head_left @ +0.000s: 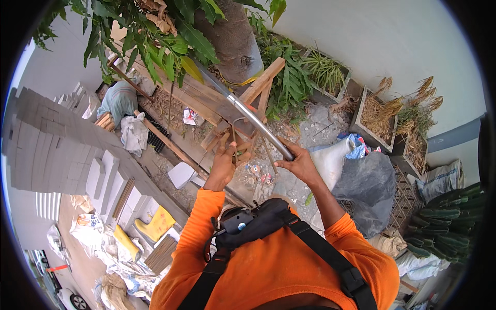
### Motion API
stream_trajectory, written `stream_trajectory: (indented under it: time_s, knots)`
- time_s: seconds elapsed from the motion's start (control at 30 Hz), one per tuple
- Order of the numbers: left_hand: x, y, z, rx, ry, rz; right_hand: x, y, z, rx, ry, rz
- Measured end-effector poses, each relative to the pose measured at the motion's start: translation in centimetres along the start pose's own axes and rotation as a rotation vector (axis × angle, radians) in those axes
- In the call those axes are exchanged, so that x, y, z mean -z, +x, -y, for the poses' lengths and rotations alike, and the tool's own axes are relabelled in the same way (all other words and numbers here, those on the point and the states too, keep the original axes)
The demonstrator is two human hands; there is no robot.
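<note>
My right hand (300, 163) is closed around the near end of a silver metal pipe (261, 124). The pipe slants up and left over a rough wooden bench (199, 103), toward the tree trunk. Left of it, my left hand (223, 166) has its fingers raised and bent around one leg of a thin bent rod (234, 135). This rod curves over near the pipe, and another thin leg runs down toward my right hand. Wooden pieces (219, 135) are joined at the near end of the bench. My fingers partly hide the rod's lower end.
A leafy tree trunk (232, 41) rises at the far side. Planter boxes (374, 116) line the wall at right, near a dark plastic sheet (364, 186) and cactus (439, 225). Stacked grey blocks (51, 144) and yellow boots (155, 224) are at left. Rubble covers the ground.
</note>
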State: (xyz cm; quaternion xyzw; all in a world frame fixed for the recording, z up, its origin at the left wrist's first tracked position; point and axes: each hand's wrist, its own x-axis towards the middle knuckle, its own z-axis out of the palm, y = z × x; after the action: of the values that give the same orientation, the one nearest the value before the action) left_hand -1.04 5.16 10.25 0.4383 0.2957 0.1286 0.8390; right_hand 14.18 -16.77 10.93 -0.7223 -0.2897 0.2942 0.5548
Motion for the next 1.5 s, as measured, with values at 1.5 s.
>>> stream_trajectory:
  time_s: [1.5]
  knots:
    - [-4.8,18.4,-11.9,-0.417,0.259,0.519,-1.7,15.7,16.3,0.214,-0.114,-0.488]
